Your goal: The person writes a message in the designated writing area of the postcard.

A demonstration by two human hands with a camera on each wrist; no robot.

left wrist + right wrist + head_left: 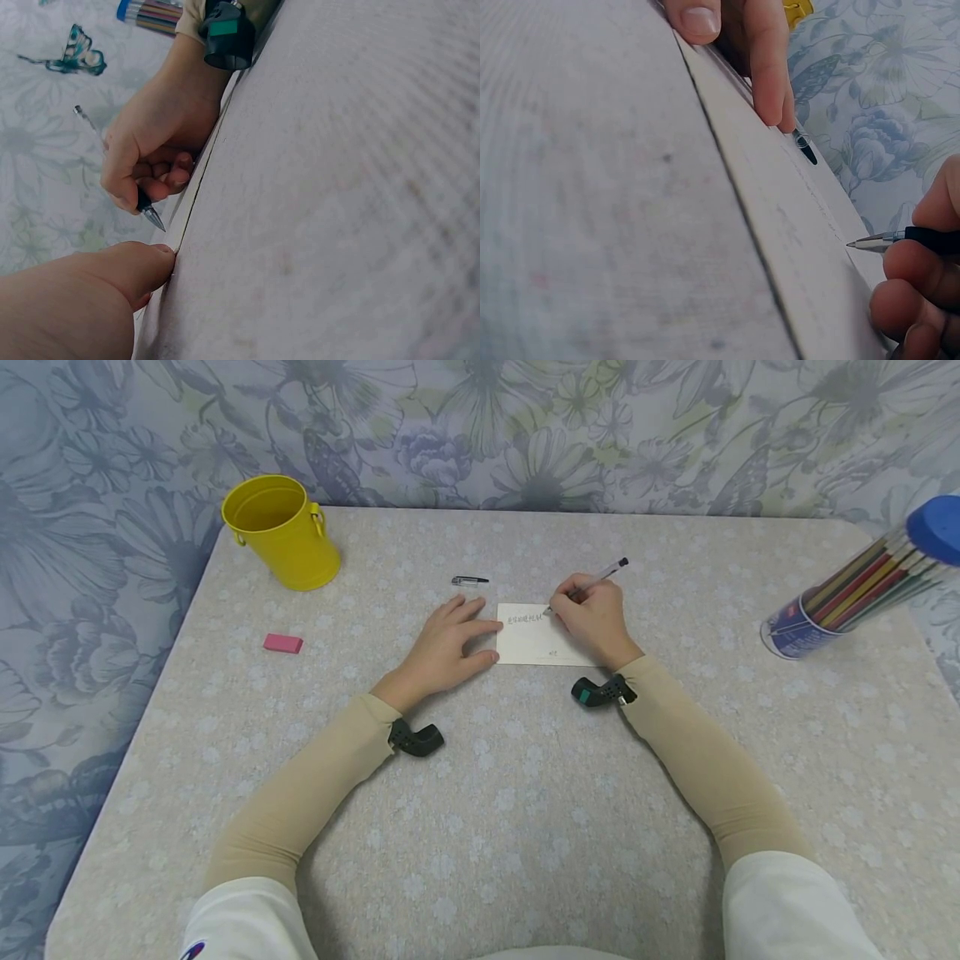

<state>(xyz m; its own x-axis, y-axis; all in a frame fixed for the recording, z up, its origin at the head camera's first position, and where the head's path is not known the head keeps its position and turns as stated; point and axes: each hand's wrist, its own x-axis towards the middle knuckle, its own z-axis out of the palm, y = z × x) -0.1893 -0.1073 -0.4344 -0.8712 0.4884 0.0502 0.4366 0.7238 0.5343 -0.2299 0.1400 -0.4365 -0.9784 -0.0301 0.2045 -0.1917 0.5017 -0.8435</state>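
A small white card (pixel 525 647) lies on the table with a line of handwriting along its upper part and a small mark near its lower edge. My right hand (pixel 597 617) pinches a pen (pixel 609 570), its metal tip at the end of the written line. In the right wrist view the pen's tip (pixel 862 243) shows close over the card. My left hand (pixel 450 647) lies flat with fingers spread, thumb and index fingertip resting on the card's left edge. Beyond that hand lies the pen cap (pixel 470 581), clear with a dark end.
A yellow bucket (pixel 300 547) stands at the back left, with a pink eraser (pixel 282 643) in front of it. On the right, a blue tub (pixel 798 628) of colored pencils leans under a blue lid (pixel 936 529). Flowered wallpaper (pixel 525 435) backs the table (pixel 510 827).
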